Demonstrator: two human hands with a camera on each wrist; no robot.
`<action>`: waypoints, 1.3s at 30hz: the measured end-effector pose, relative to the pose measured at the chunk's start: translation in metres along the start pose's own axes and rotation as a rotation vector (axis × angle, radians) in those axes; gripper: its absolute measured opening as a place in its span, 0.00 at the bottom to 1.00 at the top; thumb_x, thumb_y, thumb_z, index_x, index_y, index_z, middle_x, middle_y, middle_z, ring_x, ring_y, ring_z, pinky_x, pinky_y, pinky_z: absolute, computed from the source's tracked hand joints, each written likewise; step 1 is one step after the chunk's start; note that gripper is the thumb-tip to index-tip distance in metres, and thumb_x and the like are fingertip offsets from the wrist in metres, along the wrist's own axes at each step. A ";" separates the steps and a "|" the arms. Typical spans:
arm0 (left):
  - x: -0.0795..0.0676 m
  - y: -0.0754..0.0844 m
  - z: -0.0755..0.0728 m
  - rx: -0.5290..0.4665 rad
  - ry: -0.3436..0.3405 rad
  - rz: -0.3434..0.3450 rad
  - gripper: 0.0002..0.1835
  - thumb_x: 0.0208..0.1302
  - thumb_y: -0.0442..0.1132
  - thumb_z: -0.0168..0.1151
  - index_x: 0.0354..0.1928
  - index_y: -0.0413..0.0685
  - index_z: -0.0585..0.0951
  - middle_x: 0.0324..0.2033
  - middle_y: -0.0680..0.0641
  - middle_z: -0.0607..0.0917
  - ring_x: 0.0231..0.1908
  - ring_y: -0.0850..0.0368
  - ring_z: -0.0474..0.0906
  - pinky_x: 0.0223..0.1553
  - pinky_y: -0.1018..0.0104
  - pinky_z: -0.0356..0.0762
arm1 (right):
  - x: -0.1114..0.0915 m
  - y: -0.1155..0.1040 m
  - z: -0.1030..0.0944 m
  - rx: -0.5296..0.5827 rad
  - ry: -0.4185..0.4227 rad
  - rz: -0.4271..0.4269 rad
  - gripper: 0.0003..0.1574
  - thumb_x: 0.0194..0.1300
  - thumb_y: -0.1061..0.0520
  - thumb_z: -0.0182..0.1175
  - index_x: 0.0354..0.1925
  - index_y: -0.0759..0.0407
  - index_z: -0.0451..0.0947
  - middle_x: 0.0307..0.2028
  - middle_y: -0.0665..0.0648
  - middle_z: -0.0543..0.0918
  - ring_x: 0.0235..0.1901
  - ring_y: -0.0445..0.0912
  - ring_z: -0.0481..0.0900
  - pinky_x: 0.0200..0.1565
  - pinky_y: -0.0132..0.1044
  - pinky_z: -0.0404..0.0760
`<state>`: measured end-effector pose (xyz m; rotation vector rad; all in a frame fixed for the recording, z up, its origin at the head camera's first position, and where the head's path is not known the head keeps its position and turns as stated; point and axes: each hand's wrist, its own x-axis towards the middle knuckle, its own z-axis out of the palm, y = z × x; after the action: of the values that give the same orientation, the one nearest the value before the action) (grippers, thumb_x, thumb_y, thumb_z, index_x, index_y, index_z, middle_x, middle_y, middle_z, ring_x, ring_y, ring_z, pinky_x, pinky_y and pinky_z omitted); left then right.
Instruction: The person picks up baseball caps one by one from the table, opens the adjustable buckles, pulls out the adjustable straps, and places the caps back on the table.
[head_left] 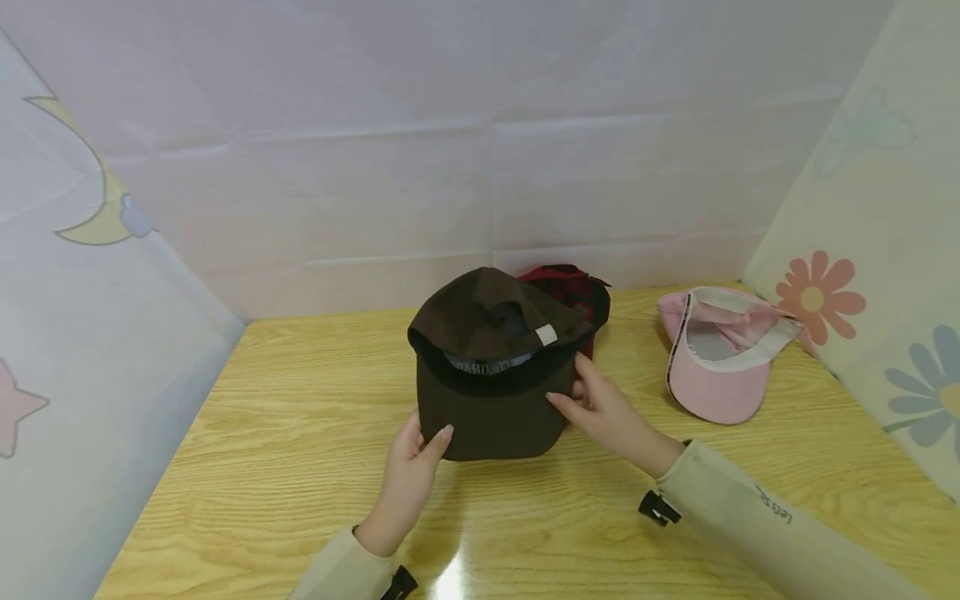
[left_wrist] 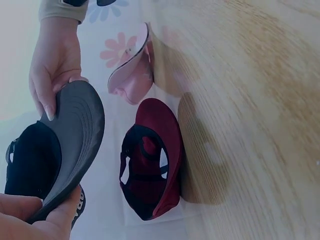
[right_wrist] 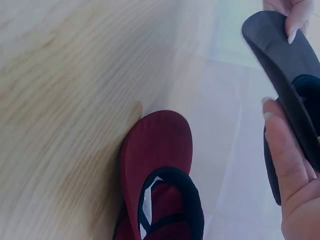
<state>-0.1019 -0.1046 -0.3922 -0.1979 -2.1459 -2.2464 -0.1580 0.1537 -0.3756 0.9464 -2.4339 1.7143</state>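
A black baseball cap is held up above the table, its underside and inside turned toward me and its brim pointing down. My left hand pinches the brim's lower left edge, thumb on the near face. On the brim's right side, my right hand grips with the thumb in front and the fingers behind. A dark red cap sits on the table behind the black one, which partly hides it in the head view. Farther right lies a pink cap, its white lining showing.
The wooden table reaches back to a pale cloth wall. Cloth side panels stand at left and right, the right one printed with flowers. Each sleeve has a black clip at the wrist.
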 end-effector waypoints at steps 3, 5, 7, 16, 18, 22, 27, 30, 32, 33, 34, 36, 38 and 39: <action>0.001 0.000 0.002 -0.001 0.018 -0.015 0.18 0.71 0.25 0.50 0.61 0.27 0.69 0.57 0.33 0.76 0.55 0.50 0.76 0.52 0.68 0.75 | 0.000 -0.003 0.001 -0.003 0.018 -0.002 0.21 0.67 0.72 0.55 0.54 0.75 0.60 0.16 0.55 0.74 0.14 0.40 0.76 0.20 0.39 0.80; 0.001 0.000 0.002 0.002 0.025 -0.019 0.18 0.70 0.25 0.51 0.60 0.26 0.69 0.56 0.32 0.76 0.55 0.46 0.76 0.51 0.68 0.75 | 0.001 -0.005 0.001 -0.015 0.029 -0.007 0.19 0.66 0.73 0.55 0.53 0.74 0.60 0.15 0.54 0.74 0.13 0.41 0.76 0.19 0.38 0.80; 0.002 0.001 0.003 0.011 0.031 -0.023 0.18 0.69 0.25 0.52 0.60 0.26 0.69 0.55 0.32 0.77 0.54 0.44 0.76 0.50 0.69 0.75 | 0.001 -0.006 0.001 -0.023 0.034 -0.016 0.19 0.66 0.73 0.55 0.52 0.75 0.60 0.15 0.55 0.75 0.13 0.40 0.76 0.19 0.38 0.80; 0.003 0.004 0.000 0.051 0.043 -0.026 0.15 0.68 0.26 0.55 0.54 0.26 0.73 0.45 0.32 0.83 0.42 0.59 0.82 0.43 0.70 0.78 | -0.001 -0.004 -0.002 -0.093 0.082 -0.084 0.25 0.65 0.75 0.56 0.57 0.77 0.59 0.15 0.56 0.76 0.12 0.38 0.74 0.19 0.33 0.79; 0.003 0.005 -0.002 0.049 0.038 -0.017 0.16 0.68 0.26 0.54 0.56 0.25 0.72 0.47 0.31 0.82 0.43 0.55 0.83 0.44 0.70 0.78 | -0.002 -0.003 -0.002 -0.112 0.102 -0.107 0.25 0.63 0.77 0.56 0.56 0.77 0.60 0.14 0.54 0.74 0.11 0.37 0.73 0.18 0.32 0.77; 0.004 0.007 -0.007 0.039 0.044 -0.008 0.20 0.69 0.26 0.53 0.60 0.24 0.69 0.52 0.29 0.79 0.47 0.50 0.82 0.45 0.66 0.80 | -0.002 -0.002 -0.004 -0.112 0.115 -0.122 0.26 0.61 0.79 0.56 0.55 0.78 0.59 0.16 0.55 0.76 0.12 0.34 0.71 0.17 0.30 0.75; 0.005 0.010 -0.009 0.041 0.100 0.008 0.20 0.69 0.25 0.53 0.60 0.23 0.69 0.55 0.29 0.77 0.49 0.54 0.81 0.44 0.66 0.81 | -0.004 -0.001 -0.009 -0.071 0.093 -0.142 0.30 0.61 0.81 0.54 0.60 0.79 0.56 0.25 0.66 0.82 0.15 0.34 0.72 0.16 0.29 0.74; 0.007 0.010 -0.011 0.047 0.112 0.055 0.19 0.69 0.24 0.53 0.60 0.22 0.69 0.55 0.29 0.77 0.51 0.53 0.81 0.43 0.69 0.80 | -0.006 -0.002 -0.011 -0.100 0.093 -0.138 0.29 0.61 0.81 0.54 0.59 0.78 0.57 0.21 0.62 0.81 0.14 0.34 0.70 0.16 0.29 0.73; 0.008 0.011 -0.011 0.053 0.119 0.081 0.19 0.69 0.24 0.53 0.59 0.22 0.69 0.55 0.30 0.78 0.50 0.55 0.81 0.43 0.70 0.80 | -0.007 -0.001 -0.012 -0.134 0.099 -0.135 0.28 0.61 0.80 0.55 0.57 0.78 0.58 0.18 0.58 0.79 0.12 0.34 0.68 0.15 0.29 0.71; 0.009 0.011 -0.011 0.056 0.122 0.089 0.19 0.68 0.24 0.53 0.59 0.22 0.70 0.55 0.30 0.78 0.50 0.56 0.81 0.43 0.70 0.79 | -0.007 -0.001 -0.013 -0.152 0.103 -0.137 0.28 0.60 0.80 0.55 0.57 0.77 0.58 0.17 0.56 0.78 0.12 0.33 0.66 0.15 0.29 0.70; 0.009 0.011 -0.011 0.063 0.126 0.098 0.19 0.68 0.24 0.54 0.59 0.23 0.70 0.54 0.31 0.78 0.49 0.58 0.81 0.43 0.71 0.79 | -0.008 0.000 -0.014 -0.167 0.106 -0.139 0.27 0.60 0.80 0.56 0.56 0.77 0.59 0.16 0.55 0.77 0.11 0.33 0.65 0.14 0.28 0.69; 0.009 0.012 -0.012 0.075 0.138 0.121 0.18 0.68 0.23 0.54 0.58 0.23 0.71 0.54 0.32 0.79 0.49 0.62 0.81 0.44 0.72 0.79 | -0.008 0.001 -0.015 -0.181 0.110 -0.146 0.28 0.59 0.81 0.56 0.56 0.77 0.60 0.17 0.55 0.77 0.11 0.33 0.64 0.14 0.28 0.67; 0.008 0.013 -0.011 0.101 0.149 0.149 0.17 0.68 0.23 0.54 0.57 0.24 0.72 0.53 0.32 0.80 0.48 0.64 0.81 0.44 0.73 0.78 | -0.008 0.001 -0.016 -0.202 0.115 -0.149 0.28 0.59 0.80 0.57 0.56 0.77 0.60 0.16 0.53 0.76 0.11 0.33 0.62 0.13 0.28 0.65; 0.008 0.013 -0.011 0.114 0.155 0.165 0.17 0.67 0.23 0.54 0.57 0.25 0.73 0.52 0.33 0.80 0.48 0.64 0.81 0.45 0.73 0.78 | -0.008 0.001 -0.017 -0.209 0.116 -0.146 0.28 0.59 0.80 0.58 0.56 0.77 0.60 0.16 0.52 0.75 0.11 0.32 0.61 0.12 0.28 0.64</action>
<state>-0.1092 -0.1160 -0.3786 -0.1835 -2.0865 -1.9757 -0.1571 0.1722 -0.3730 0.9439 -2.3483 1.3951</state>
